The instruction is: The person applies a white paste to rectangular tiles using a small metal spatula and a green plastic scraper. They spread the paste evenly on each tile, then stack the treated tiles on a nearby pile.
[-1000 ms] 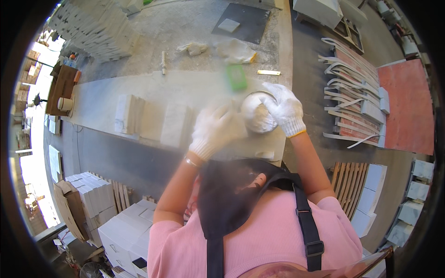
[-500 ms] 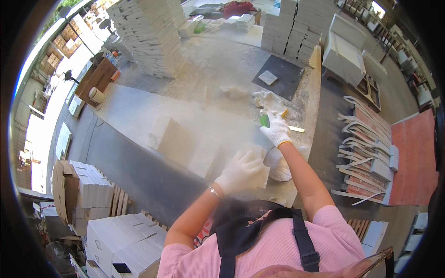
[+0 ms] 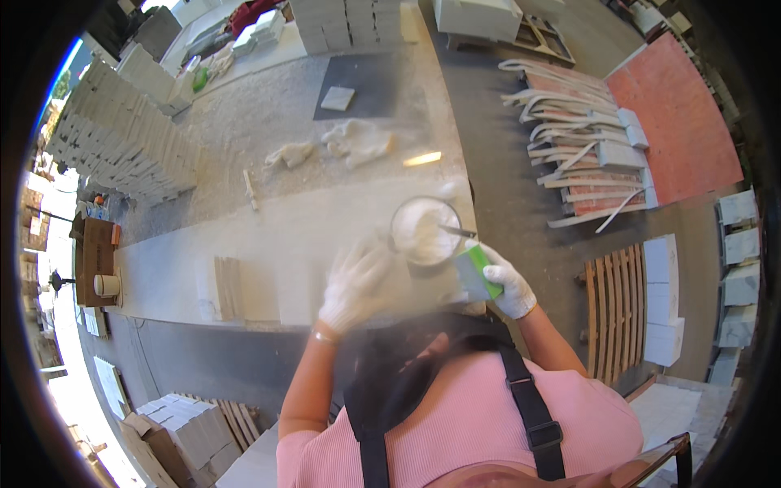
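The gloved right hand (image 3: 511, 291) grips a green block (image 3: 480, 272) by one side, presumably to leave its broad face free, by the worktable's (image 3: 433, 102) near right corner. A bowl (image 3: 457, 213) of white material sits close by, within easy reach. The left hand (image 3: 351, 285) blurs; I can't tell whether it's gripping. Room runs leftward, toward upright tiles (image 3: 229, 289).

The right glove (image 3: 511, 288) is matt knitted cloth; the left glove (image 3: 350, 289), blurred, looks like the same weave. I see a flat, dull face on the green block (image 3: 478, 267), its material hard to tell from here. The dark bowl (image 3: 394, 234) holds matt white stuff (image 3: 419, 228). The wristband (image 3: 325, 336) looks like metal, the worktable (image 3: 215, 122) rough and dusty, the pallet (image 3: 620, 313) bare wood.
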### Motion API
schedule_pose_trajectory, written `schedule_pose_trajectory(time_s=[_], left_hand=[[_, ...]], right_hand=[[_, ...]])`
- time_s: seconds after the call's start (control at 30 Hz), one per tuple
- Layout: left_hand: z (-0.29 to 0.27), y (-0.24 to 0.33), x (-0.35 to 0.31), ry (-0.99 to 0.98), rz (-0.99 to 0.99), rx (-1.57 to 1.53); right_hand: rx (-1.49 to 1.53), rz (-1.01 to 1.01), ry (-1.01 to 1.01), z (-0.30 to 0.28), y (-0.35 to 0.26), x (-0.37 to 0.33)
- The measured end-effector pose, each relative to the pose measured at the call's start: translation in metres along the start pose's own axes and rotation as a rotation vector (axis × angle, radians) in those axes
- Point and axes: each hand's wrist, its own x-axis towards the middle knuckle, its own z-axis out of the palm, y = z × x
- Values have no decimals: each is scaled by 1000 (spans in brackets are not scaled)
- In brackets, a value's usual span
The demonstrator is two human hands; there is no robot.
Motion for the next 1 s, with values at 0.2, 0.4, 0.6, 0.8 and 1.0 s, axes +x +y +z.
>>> schedule_pose_trajectory(time_s=[0.2,0.4,0.6,0.8,1.0], left_hand=[[3,-1,-5,-44,-57,-71],[0,4,0,-99,-117,-24],[0,5,2,-87,-115,-14],[1,4,1,-104,-114,10],[1,2,0,-83,-65,32]], right_hand=[[232,-94,222,-43,52,-30],[249,17,77,-49,59,-48],[-24,207,-106,-38,51,-30],[69,52,-86,-34,57,-11],[319,76,-88,-49,57,-30]])
